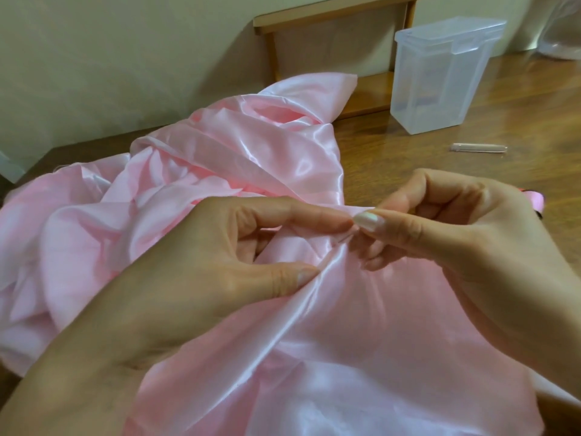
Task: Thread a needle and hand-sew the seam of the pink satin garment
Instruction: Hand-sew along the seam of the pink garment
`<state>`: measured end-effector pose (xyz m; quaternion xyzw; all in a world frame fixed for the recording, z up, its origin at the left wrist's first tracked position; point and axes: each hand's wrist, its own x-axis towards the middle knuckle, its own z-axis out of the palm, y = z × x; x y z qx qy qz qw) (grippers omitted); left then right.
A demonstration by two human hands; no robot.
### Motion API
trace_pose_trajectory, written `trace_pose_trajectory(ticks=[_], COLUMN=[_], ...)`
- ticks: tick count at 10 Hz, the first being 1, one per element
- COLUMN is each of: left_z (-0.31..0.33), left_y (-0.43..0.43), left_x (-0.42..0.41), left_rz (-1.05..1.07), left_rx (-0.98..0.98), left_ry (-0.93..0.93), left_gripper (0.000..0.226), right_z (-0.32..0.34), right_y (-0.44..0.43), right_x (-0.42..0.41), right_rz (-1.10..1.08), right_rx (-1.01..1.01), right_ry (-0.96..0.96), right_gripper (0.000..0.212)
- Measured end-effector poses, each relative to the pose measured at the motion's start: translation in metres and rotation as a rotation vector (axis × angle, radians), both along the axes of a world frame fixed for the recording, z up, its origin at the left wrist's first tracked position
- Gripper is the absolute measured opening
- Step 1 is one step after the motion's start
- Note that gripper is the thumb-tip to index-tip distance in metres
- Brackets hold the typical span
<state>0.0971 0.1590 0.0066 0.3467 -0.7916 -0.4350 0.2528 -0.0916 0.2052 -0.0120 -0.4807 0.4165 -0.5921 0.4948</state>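
Observation:
The pink satin garment (220,158) lies bunched across the wooden table and runs down toward me. A folded seam ridge (301,297) rises diagonally to where both hands meet. My left hand (220,262) pinches that ridge, index finger on top and thumb lower down on the fold. My right hand (440,234) pinches the fabric's edge at the fingertips, right against the left index tip. A thin pale sliver shows under the right thumb; I cannot tell whether it is the needle. No thread is visible.
A clear lidded plastic box (440,77) stands at the back right on the wooden table (471,171). A small clear tube (478,148) lies in front of it. A wooden shelf (330,14) runs along the wall. Something pink and black (534,202) peeks out behind my right hand.

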Motion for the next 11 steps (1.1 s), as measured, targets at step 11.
trace_pose_trajectory(ticks=[11], left_z=[-0.002], left_y=[0.007], left_x=[-0.011], left_rz=[0.124], left_rx=[-0.145], left_ry=[-0.073], left_gripper=[0.027], right_z=[-0.006], right_y=[-0.012], right_x=[-0.014], right_rz=[0.24], right_rx=[-0.089], right_ry=[0.53], right_gripper=[0.008])
